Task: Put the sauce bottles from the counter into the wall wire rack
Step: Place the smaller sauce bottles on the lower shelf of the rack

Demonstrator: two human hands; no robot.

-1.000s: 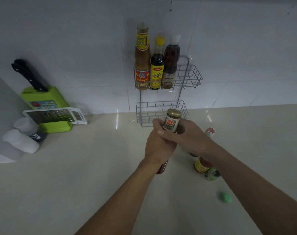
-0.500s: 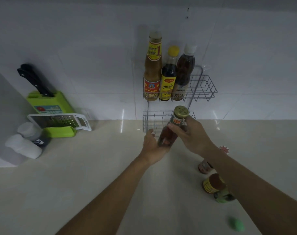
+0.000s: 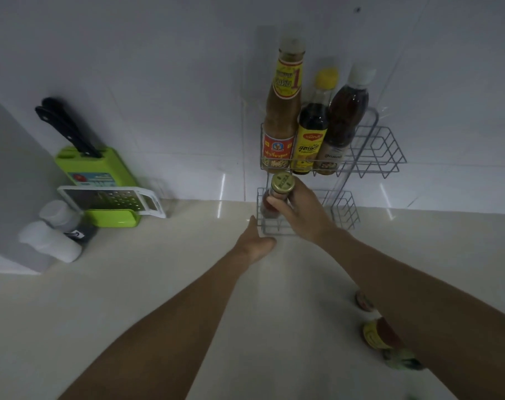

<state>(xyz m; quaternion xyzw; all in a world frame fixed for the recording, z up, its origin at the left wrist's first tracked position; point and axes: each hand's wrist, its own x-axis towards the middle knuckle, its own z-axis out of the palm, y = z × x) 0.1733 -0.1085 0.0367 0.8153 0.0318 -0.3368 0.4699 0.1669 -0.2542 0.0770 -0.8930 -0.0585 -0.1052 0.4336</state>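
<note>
At the far left of the tabletop (image 3: pixel 147 284) I see two white-capped shakers (image 3: pixel 50 235) lying beside a green knife block (image 3: pixel 97 171), with a flat grater (image 3: pixel 110 199) propped across a green tray, all well apart from my work. My left hand (image 3: pixel 254 241) rests near the lower basket's left corner; its fingers look loosely extended and hold nothing, and I judge it waits there to steady things if needed. Just right of it, my right hand (image 3: pixel 300 212) wraps its fingers around the neck of a gold-capped sauce bottle (image 3: pixel 278 194), gripping below the cap so the base goes in first. The bottle stands about upright at the left end of the lower basket (image 3: pixel 343 209) of the wall wire rack; whether its base is seated I cannot tell. Above, the upper basket (image 3: pixel 381 151) already carries three tall bottles (image 3: pixel 309 131) packed to its left, which is likely why this shorter one goes below. At the near right, partly hidden by my forearm, a few more bottles (image 3: pixel 373 333) lie on the tabletop, yet to be racked.
</note>
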